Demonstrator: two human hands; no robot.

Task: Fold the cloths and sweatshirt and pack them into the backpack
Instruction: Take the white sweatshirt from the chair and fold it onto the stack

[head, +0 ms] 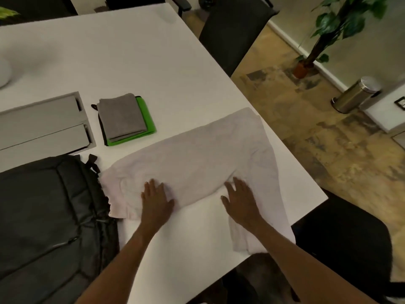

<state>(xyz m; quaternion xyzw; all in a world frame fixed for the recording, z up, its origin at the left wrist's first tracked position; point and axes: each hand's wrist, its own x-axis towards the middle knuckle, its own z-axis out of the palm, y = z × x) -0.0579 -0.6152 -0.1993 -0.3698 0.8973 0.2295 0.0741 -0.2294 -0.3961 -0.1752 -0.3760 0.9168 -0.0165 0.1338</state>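
Both your hands lie flat on the pale sweatshirt spread across the white table.

Your left hand presses with fingers straight near the garment's left end; your right hand, fingers spread, rests on its near edge, well apart from the left. Neither hand grips the fabric. The black backpack lies at your left, touching the sweatshirt's end. Beyond it, a folded grey cloth is stacked on a folded green cloth, just beside a grey tray.
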